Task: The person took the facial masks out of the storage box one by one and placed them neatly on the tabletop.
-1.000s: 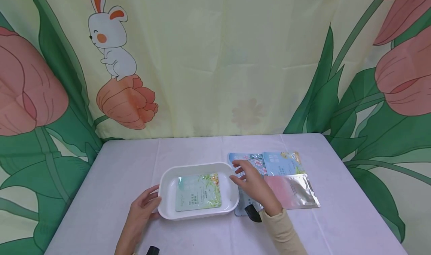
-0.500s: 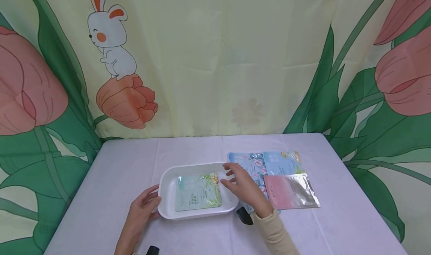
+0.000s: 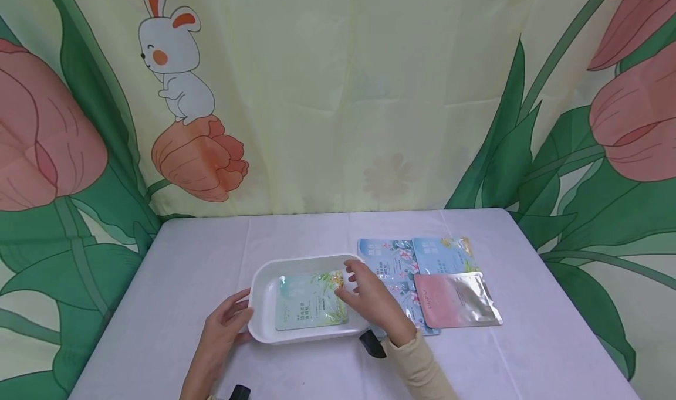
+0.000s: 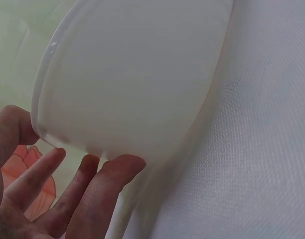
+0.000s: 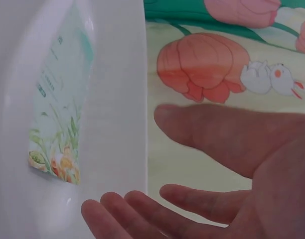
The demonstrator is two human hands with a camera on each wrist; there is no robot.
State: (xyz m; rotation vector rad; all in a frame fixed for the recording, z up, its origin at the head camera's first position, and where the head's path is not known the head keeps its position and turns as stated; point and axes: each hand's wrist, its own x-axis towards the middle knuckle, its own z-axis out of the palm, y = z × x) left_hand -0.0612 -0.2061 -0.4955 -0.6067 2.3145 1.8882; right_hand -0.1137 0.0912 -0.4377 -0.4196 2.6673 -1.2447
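A white plastic tray (image 3: pixel 262 318) stands on the table with a pale green face mask packet (image 3: pixel 303 304) lying flat inside. My left hand (image 3: pixel 224 324) is at the tray's left end; in the left wrist view its extended fingers (image 4: pixel 85 181) touch the outer wall (image 4: pixel 132 94). Over the tray's right end hovers my right hand (image 3: pixel 377 300), holding nothing, fingers loosely bent and thumb apart. In the right wrist view the packet (image 5: pixel 63 109) lies in the tray beyond those fingertips. Part of the packet's right edge is hidden by the hand in the head view.
Right of the tray lie several other packets: a blue floral one (image 3: pixel 388 259), a second floral one (image 3: pixel 409 300) partly covered, a light blue one (image 3: pixel 440 256) and a pink and silver one (image 3: pixel 456 300). A patterned curtain (image 3: pixel 338 107) hangs behind the table (image 3: pixel 206 247).
My right hand has moved left from above the packets to over the tray's right end, uncovering more of the lower floral packet. The left hand and the tray have stayed put.
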